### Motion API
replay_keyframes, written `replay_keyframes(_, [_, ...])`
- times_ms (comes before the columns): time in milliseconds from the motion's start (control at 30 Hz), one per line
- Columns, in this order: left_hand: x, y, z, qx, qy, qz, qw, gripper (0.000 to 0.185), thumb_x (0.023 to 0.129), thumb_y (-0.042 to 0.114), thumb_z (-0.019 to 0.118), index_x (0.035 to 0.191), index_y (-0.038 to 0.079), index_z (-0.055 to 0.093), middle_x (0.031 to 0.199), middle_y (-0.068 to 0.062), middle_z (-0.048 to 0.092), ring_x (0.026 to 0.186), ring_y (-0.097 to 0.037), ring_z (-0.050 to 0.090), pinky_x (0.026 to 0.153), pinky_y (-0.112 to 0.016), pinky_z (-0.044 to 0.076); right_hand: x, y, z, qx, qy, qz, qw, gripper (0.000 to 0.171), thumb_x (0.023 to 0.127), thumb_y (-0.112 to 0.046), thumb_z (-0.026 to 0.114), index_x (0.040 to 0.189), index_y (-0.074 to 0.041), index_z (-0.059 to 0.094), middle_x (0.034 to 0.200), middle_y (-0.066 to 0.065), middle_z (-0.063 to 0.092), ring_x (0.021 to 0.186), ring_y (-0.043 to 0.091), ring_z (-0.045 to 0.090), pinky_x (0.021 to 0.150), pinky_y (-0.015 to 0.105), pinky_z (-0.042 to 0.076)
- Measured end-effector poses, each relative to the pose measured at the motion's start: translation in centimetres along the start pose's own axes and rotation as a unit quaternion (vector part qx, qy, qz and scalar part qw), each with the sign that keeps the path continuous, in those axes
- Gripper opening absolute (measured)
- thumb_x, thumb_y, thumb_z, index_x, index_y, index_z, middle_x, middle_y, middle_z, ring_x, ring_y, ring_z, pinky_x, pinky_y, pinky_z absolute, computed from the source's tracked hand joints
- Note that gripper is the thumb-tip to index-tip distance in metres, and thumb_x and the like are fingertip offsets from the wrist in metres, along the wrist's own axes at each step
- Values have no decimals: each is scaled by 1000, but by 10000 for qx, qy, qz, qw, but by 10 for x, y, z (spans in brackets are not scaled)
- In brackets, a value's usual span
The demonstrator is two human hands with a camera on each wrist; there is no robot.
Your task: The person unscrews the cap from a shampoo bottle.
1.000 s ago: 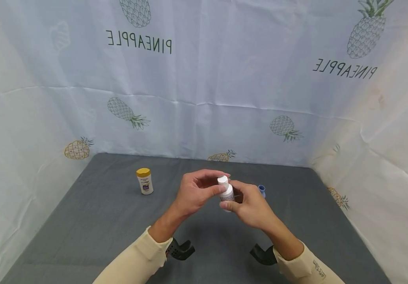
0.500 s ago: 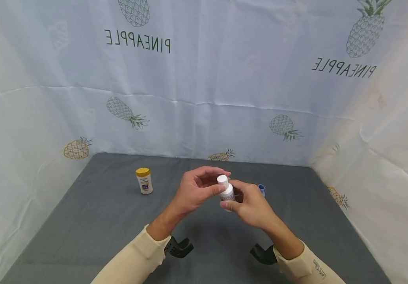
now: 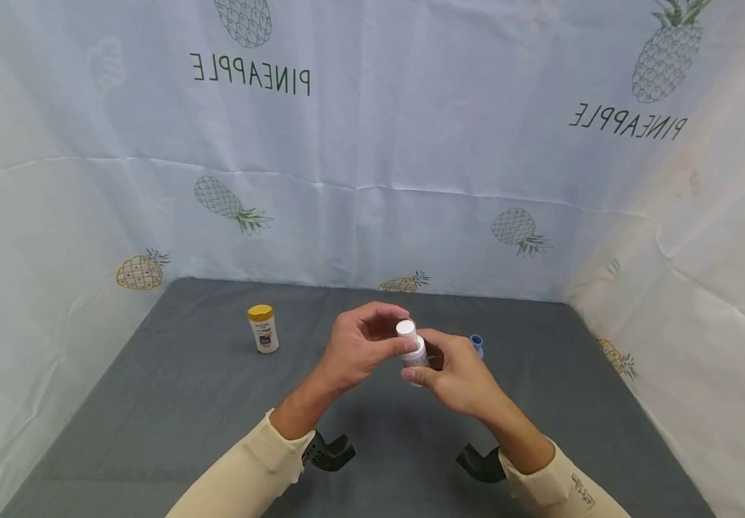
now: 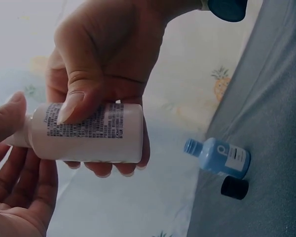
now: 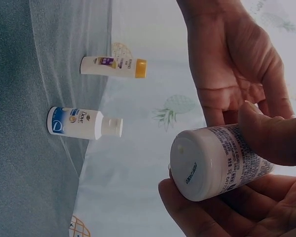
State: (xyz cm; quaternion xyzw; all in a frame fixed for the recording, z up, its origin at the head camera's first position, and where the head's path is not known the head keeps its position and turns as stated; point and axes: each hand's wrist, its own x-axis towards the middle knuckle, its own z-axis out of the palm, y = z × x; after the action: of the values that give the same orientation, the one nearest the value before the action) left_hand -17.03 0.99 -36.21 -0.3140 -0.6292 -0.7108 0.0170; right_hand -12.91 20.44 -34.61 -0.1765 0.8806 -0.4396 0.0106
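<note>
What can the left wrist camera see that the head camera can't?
Only the left wrist view shows a small black cap lying on the grey table beside the open blue bottle, and the print on the white bottle. Only the head view shows the yellow-capped bottle and both sleeves. Both show the right hand gripping the white bottle while the left hand pinches its cap end.
</note>
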Motion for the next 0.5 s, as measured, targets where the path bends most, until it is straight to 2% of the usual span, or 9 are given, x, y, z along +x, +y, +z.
replay_keyframes(267, [-2,-1,-3,-348,-303,9,9989,42,90,-5,75,130,-7,64,129,-32,67,109,-5,72,97,-26,60,0,0,-1,25,-9,40,10000,45,92,-13,79,134,-3,65,113,13,73,90,17,73,74,25,60])
replay_keyframes(500, [0,-3,-5,-313,-482,197,9982,34,92,-5,73,125,-11,65,124,-36,68,108,-4,73,94,-28,61,-2,-1,-1,-11,17,-34,10000,42,92,-12,79,131,-4,66,111,12,73,92,18,73,76,25,61])
